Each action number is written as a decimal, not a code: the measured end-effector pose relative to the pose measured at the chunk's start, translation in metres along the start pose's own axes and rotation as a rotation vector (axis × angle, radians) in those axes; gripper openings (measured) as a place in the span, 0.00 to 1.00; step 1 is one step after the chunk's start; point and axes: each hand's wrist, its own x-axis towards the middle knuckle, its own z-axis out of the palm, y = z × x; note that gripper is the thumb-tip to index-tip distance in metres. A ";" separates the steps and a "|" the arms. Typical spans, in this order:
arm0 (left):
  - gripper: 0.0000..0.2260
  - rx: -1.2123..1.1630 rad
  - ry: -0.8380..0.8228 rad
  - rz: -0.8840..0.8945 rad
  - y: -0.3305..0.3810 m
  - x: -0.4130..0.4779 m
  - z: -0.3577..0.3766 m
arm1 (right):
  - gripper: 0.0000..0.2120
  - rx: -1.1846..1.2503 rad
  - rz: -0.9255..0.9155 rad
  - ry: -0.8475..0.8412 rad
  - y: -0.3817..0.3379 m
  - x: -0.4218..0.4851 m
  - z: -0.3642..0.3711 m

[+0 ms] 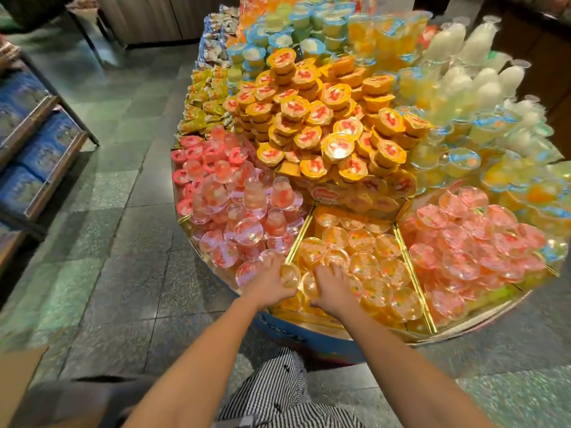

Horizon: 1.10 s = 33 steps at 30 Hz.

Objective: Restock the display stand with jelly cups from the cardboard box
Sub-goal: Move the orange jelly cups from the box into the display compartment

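Where I stand at the near rim of the round display stand (296,332), both my bare arms reach into its front middle compartment. Entries as seen:

1. My left hand (270,288): at the compartment's near left corner, close to the gold divider (301,233). Fingers curled round one jelly cup (290,274), clear with orange filling.

2. My right hand (332,290): just beside the left, palm down on the orange jelly cups (367,261) that fill this compartment. The fingers lie forward over them and are blurred. I cannot tell whether they grip a cup or only rest there.

3. Left compartment: pink jelly cups (234,217), heaped, several turned clear base up.

4. Right compartment: pink-orange cups (472,242), heaped against their own gold divider.

5. Centre of the stand: a mound of orange-lidded cups (324,118), red print on the lids, rising behind the front compartments.

6. Far side: blue-lidded cups (278,41); tall pale cups (463,54) towards the far right; yellow packets (200,100) along the left edge.

7. Cardboard box (17,384): only a brown corner shows at the lower left edge of view, well apart from the stand. Its contents are out of sight.

8. Surroundings: grey floor tiles (123,211); a shelf unit (46,143) stocked with blue packs, at the left, well apart from the stand; my striped trousers (278,387) below the arms.
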 end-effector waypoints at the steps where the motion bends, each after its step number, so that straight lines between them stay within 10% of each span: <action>1: 0.40 0.019 -0.008 0.002 -0.001 0.003 0.003 | 0.35 -0.013 -0.019 0.020 0.002 0.003 0.002; 33: 0.42 0.354 -0.114 0.115 -0.011 0.017 0.039 | 0.40 -0.014 0.190 0.004 0.027 -0.023 -0.013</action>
